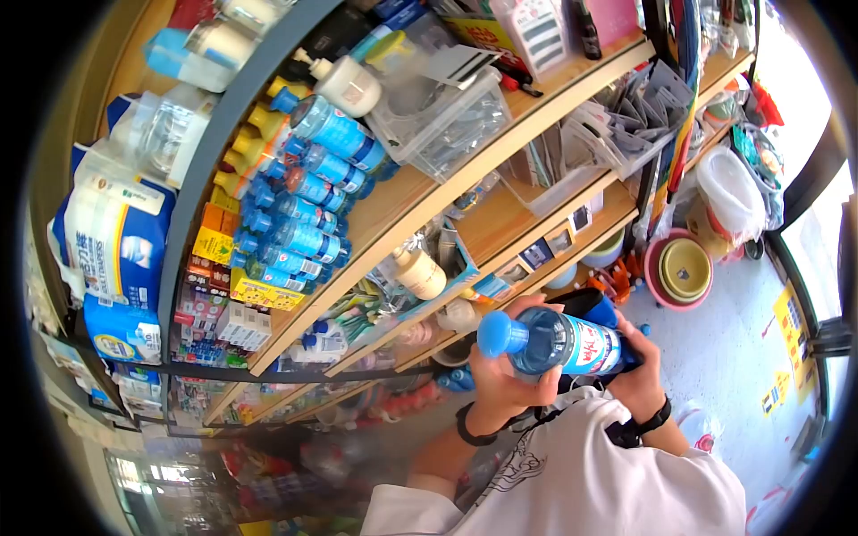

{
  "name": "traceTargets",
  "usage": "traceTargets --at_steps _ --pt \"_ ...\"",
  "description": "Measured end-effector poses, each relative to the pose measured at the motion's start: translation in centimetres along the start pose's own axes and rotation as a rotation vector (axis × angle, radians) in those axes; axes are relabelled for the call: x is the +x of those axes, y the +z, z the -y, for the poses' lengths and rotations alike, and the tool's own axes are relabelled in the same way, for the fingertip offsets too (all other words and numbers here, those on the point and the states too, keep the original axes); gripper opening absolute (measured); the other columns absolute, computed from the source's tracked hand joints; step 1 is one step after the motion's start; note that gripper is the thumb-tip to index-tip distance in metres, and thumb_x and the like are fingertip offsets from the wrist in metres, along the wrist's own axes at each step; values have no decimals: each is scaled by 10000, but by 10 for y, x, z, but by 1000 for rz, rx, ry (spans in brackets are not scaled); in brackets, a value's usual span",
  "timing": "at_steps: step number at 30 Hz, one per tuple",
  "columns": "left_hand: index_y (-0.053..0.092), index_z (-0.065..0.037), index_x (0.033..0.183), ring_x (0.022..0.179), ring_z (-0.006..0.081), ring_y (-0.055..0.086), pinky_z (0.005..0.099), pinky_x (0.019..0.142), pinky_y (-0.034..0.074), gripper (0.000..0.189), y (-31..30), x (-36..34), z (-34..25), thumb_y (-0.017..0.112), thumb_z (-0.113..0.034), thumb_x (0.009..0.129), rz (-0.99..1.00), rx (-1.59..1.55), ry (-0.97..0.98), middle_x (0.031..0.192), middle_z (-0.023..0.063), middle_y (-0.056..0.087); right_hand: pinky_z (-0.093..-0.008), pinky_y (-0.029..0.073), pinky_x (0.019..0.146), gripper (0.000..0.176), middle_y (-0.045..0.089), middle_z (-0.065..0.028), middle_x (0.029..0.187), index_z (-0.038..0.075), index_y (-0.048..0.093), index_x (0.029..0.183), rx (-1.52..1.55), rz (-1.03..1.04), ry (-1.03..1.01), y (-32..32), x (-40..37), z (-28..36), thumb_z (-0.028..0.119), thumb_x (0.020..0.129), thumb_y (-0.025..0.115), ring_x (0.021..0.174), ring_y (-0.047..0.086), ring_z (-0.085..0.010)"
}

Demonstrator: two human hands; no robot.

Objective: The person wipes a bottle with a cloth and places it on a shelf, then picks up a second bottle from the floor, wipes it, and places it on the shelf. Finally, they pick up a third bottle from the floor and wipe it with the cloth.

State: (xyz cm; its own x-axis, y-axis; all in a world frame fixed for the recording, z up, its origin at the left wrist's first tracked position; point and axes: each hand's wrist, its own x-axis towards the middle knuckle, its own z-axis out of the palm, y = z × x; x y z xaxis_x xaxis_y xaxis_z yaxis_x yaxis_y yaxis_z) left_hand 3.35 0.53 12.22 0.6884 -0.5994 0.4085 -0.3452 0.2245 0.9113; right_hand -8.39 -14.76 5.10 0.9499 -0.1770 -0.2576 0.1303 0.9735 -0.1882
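A blue-capped plastic bottle point(572, 344) with blue liquid and a blue-and-white label with red print lies tilted in front of my chest. My left hand point(508, 380) is closed around its neck end, just beneath the cap. At the bottle's base, my right hand point(642, 366) curls around the other end, its fingers partly hidden. A dark black-and-blue item point(590, 305) shows just behind the bottle; I cannot make out what it is. Similar blue bottles point(308, 214) stand in rows on the shelf to the left.
Wooden shelves point(465, 161) cross the view, holding a clear plastic bin point(447, 116), a white pump bottle point(344, 85) and small boxes point(241, 326). Blue-and-white packs point(116, 241) sit at far left. Stacked basins point(684, 270) and a white bucket point(731, 189) stand on the floor.
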Motion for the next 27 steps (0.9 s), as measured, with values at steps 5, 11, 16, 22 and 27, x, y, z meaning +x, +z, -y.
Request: traceTargets --at_steps 5,11,16,22,27 --pt "241 3 1471 1142 291 623 433 1030 462 896 31 -14 23 783 9 757 -315 -92 17 1305 176 524 -340 478 957 269 624 -66 1139 78 527 1205 -48 -18 48 15 12 -32 249 998 522 1064 619 -183" --pt "457 47 1289 999 258 661 401 888 533 524 15 -12 10 621 -296 929 -418 -321 -79 1212 177 590 -288 413 1004 406 594 -69 1197 44 502 1320 -408 131 -1 48 5 -23 280 990 508 1156 562 -174" --pt "477 29 1289 966 199 654 338 858 529 500 4 -20 16 648 -250 911 -426 -374 -268 1144 140 632 -299 349 1073 562 507 -92 1365 -2 404 1453 -604 222 49 48 0 -28 146 944 591 1264 470 -169" --pt "373 6 1444 1232 222 521 356 1035 422 693 5 -32 27 688 -228 874 -152 -131 -397 1367 138 506 -331 310 1122 837 434 -127 1448 -24 250 1535 -807 265 -156 45 -10 -37 235 894 722 1328 419 -205" --pt "233 -11 1556 1374 282 389 393 1133 307 890 28 -36 29 692 -304 852 -208 -24 -123 1505 181 358 -354 331 1109 822 451 -138 1424 -43 288 1511 -900 287 -325 33 -9 -32 252 880 727 1295 453 -225"
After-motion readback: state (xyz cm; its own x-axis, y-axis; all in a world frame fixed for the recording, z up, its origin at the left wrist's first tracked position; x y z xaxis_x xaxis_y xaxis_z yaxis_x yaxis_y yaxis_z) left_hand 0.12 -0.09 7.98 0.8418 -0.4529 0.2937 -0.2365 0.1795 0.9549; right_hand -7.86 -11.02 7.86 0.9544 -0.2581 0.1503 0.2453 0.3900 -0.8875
